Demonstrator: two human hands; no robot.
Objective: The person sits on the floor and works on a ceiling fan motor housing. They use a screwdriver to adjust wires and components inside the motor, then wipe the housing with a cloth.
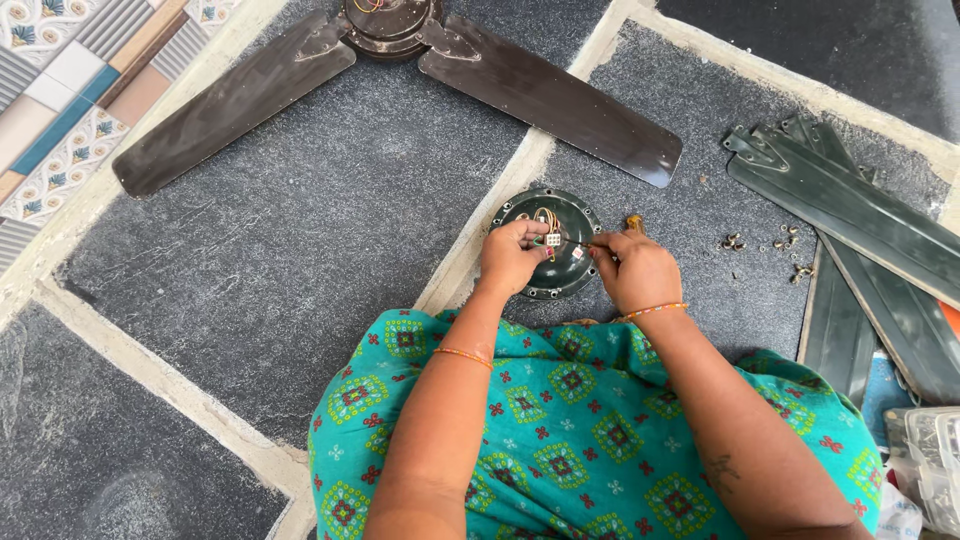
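The floor (300, 230) is dark grey speckled stone laid in large slabs, with pale cement joints running diagonally between them. At ten o'clock a strip of patterned tiles (70, 110) in teal, white and brown edges the stone.

Just right of centre lies a round dark green fan motor housing (548, 240), flat on the floor across one pale joint. The left hand (512, 258) rests on its near left rim, fingers pinched on a small bundle of coloured wires (548, 232) with a white connector. The right hand (638, 270) sits at the housing's three o'clock side, closed round a thin tool (585, 243) whose tip reaches toward the wires. The hands are close but not touching.

At twelve o'clock a brown ceiling fan (400, 40) lies with its blades spread. At two to three o'clock dark green loose blades (860, 210) are stacked, with small screws (770, 245) scattered just beside them. The person's lap, in teal patterned cloth (580, 430), fills six o'clock
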